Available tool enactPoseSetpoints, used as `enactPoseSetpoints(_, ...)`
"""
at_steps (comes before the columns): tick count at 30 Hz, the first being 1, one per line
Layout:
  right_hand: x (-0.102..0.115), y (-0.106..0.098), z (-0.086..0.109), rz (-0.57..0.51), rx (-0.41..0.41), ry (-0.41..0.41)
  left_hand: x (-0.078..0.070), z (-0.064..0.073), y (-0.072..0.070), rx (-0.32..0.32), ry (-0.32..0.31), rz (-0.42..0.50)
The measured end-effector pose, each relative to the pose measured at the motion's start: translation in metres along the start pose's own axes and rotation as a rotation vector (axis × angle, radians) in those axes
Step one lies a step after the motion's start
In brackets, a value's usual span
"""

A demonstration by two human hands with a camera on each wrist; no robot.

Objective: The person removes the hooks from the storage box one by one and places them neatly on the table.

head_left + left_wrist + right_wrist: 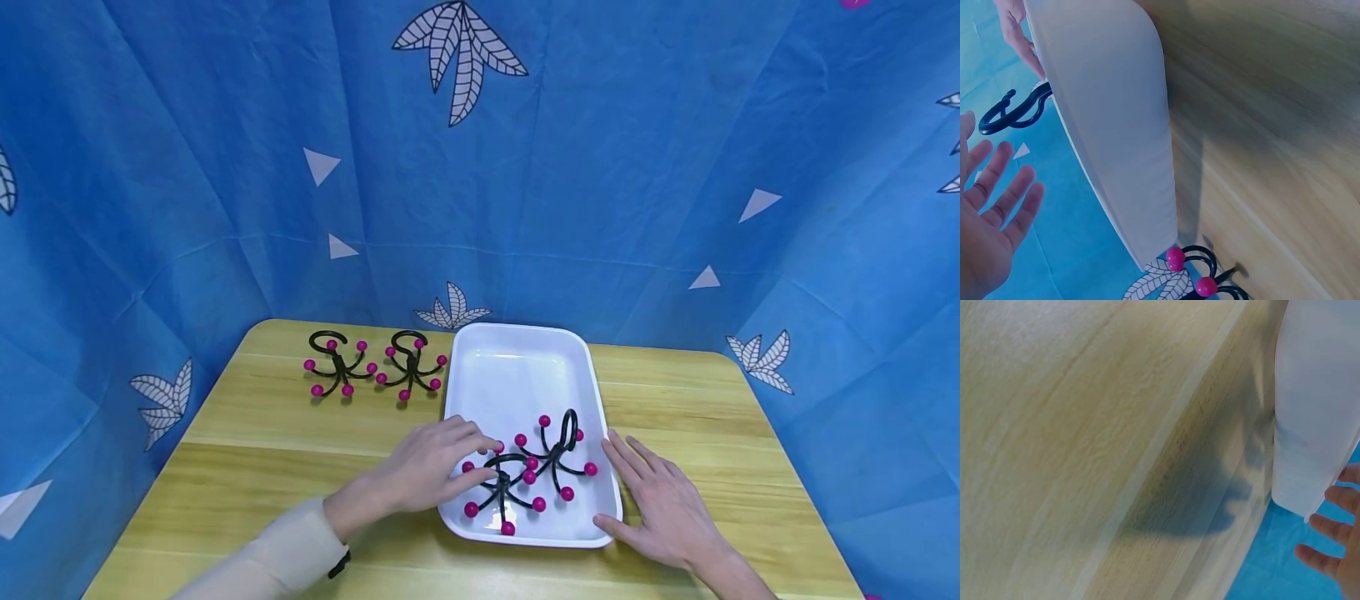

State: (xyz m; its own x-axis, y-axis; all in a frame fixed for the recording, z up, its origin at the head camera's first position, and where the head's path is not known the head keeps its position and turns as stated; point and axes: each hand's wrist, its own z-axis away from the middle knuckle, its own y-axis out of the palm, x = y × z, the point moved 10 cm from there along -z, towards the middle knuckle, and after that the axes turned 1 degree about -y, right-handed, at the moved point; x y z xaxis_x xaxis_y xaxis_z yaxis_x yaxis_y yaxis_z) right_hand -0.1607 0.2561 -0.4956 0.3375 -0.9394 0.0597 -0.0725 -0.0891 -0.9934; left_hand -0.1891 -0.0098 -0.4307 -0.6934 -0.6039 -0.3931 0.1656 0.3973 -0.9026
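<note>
Two black claw-shaped hanging hooks with pink ball tips lie in the near half of a white tray (pixel 517 379). My left hand (pixel 427 467) reaches over the tray's left rim, fingers loosely extended at the nearer hook (pixel 503 481). In the left wrist view that hand (pixel 991 219) shows spread fingers beside a black hook loop (pixel 1013 119) rising above the rim. The other hook (pixel 556 454) leans to its right, its loop upward. Against the tray's right side rests my right hand (pixel 667 508), fingers straight; the right wrist view shows its fingertips (pixel 1329 528) near the tray wall (pixel 1316 406).
Two more such hooks, the far-left one (pixel 340 367) and its neighbour (pixel 412 367), lie on the wooden table (pixel 300 467) left of the tray. A blue patterned cloth (pixel 600 167) hangs behind the table and at both sides.
</note>
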Motion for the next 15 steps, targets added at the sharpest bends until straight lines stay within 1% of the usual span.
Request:
enactPoseSetpoints(6, 0.0, 0.0002, 0.0004, 0.0, 0.002, 0.004, -0.0037, -0.0031, 0.0019, -0.021, 0.032, -0.012)
enactPoseSetpoints(15, -0.0004, 0.0002, 0.0002, -0.004, 0.001, 0.008, -0.0051, -0.0076, 0.0044, -0.047, 0.056, 0.017)
